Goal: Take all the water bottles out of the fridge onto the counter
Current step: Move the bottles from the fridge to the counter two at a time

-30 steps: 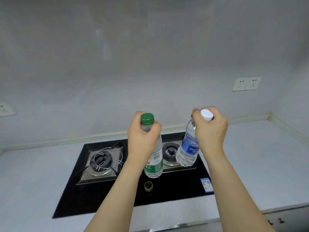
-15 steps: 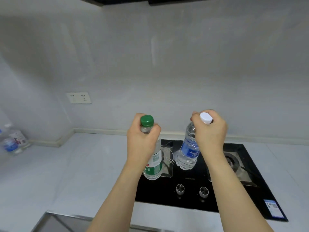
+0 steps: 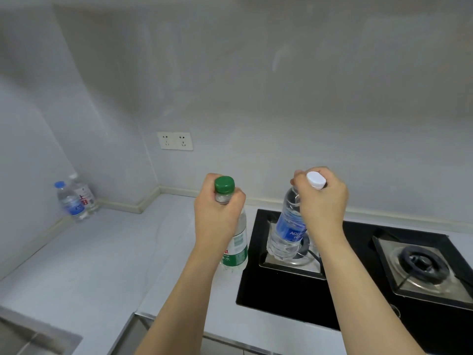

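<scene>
In the far left corner of the counter point(image 3: 107, 252), newly swung into view, two bottles point(image 3: 75, 201) already stand. The left hand point(image 3: 217, 216) grips the green-capped bottle point(image 3: 236, 242) by its neck; the right hand point(image 3: 323, 203) grips the white-capped bottle point(image 3: 288, 231), held above the hob point(image 3: 358, 290). Both probably go beside that pair.

This is a home kitchen: a pale stone counter point(image 3: 102, 252) carries a built-in black gas hob point(image 3: 358, 290) with steel burner trays, a sink corner point(image 3: 30, 339) (only partly visible), and a double wall socket point(image 3: 175, 141).
</scene>
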The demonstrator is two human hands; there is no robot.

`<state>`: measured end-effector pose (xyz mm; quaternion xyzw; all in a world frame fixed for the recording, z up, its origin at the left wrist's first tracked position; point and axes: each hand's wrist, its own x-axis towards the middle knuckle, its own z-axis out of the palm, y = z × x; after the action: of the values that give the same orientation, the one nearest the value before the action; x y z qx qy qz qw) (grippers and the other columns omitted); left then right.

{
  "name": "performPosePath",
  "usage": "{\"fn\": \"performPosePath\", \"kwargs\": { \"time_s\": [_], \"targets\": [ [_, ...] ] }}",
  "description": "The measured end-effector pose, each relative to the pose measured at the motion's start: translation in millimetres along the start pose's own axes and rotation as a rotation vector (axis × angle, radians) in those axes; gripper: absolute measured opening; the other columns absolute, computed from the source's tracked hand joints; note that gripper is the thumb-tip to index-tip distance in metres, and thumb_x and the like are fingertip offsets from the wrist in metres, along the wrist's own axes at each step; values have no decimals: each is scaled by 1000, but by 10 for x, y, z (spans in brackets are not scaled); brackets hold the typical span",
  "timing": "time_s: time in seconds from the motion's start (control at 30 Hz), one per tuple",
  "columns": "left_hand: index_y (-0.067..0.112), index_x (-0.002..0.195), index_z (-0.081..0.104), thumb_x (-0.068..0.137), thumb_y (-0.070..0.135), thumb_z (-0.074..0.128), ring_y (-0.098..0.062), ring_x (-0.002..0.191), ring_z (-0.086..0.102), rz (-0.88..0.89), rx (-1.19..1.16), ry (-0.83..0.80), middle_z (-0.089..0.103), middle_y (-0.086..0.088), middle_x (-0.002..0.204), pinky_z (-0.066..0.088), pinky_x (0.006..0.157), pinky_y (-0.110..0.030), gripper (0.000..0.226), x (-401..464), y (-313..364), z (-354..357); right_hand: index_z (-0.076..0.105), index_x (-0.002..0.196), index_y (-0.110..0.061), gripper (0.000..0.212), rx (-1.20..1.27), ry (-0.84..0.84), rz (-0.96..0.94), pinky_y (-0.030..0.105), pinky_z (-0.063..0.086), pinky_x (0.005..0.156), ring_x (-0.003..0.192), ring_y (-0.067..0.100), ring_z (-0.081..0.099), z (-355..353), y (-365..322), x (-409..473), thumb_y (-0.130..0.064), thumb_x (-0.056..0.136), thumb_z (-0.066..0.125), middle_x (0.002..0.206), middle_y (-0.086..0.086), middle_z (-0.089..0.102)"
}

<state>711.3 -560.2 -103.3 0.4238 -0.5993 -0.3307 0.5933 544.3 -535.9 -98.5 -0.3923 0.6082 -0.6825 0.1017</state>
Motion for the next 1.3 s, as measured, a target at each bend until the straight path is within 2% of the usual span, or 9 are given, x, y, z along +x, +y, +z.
{"fn": "performPosePath", "kwargs": {
  "time_s": [0.13, 0.5, 0.7, 0.83, 1.07, 1.2, 1.3],
  "targets": [
    [19, 82, 52, 85, 7, 65, -6, 59, 51, -11, 8, 22, 54, 10, 64, 44, 58, -20, 17, 188, -138, -43, 63, 75, -10, 19, 3, -26, -3, 40, 53, 64, 69, 25, 65, 285, 54, 102, -26, 83, 68, 71, 7, 67],
    [15, 87, 53, 87, 7, 63, -4, 62, 53, -48, 50, 107, 61, -1, 76, 44, 59, -15, 13, 830, -470, -58, 61, 71, -8, 20, 52, -83, 5, 40, 52, 62, 64, 25, 61, 1029, 285, 559, -22, 81, 70, 65, 8, 64],
    [18, 86, 52, 88, 8, 62, -1, 60, 52, -83, 103, 166, 59, 9, 69, 43, 56, -12, 15, 1140, -783, -344, 61, 72, -9, 20, 70, -169, 28, 39, 52, 63, 65, 23, 63, 1623, 434, 579, -23, 83, 69, 67, 5, 66],
    [17, 85, 51, 87, 8, 62, -2, 61, 52, -79, 141, 203, 59, 3, 74, 43, 57, -12, 15, 1409, -1054, -677, 61, 73, -8, 21, 84, -231, 46, 36, 53, 65, 68, 24, 65, 2149, 500, 510, -24, 84, 68, 70, 6, 68],
    [18, 85, 50, 87, 10, 64, -4, 60, 51, -90, 168, 257, 58, 1, 73, 43, 56, -12, 16, 1988, -1573, -1452, 60, 74, -5, 22, 97, -310, 63, 19, 45, 57, 65, 18, 61, 3293, 488, 280, -21, 86, 68, 69, 7, 66],
    [20, 86, 50, 89, 10, 64, -3, 61, 51, -112, 151, 299, 57, 7, 70, 43, 57, -11, 17, 2319, -1909, -2020, 59, 77, -7, 23, 94, -376, 91, 15, 42, 58, 65, 16, 58, 4066, 488, 84, -25, 88, 67, 73, 8, 65],
    [17, 86, 49, 88, 7, 64, -3, 61, 50, -131, 132, 326, 55, 14, 66, 43, 59, -13, 18, 2510, -2174, -2447, 57, 78, -6, 23, 86, -425, 107, 13, 42, 57, 58, 5, 52, 4621, 499, -109, -25, 88, 67, 71, 6, 62]
  ]
}}
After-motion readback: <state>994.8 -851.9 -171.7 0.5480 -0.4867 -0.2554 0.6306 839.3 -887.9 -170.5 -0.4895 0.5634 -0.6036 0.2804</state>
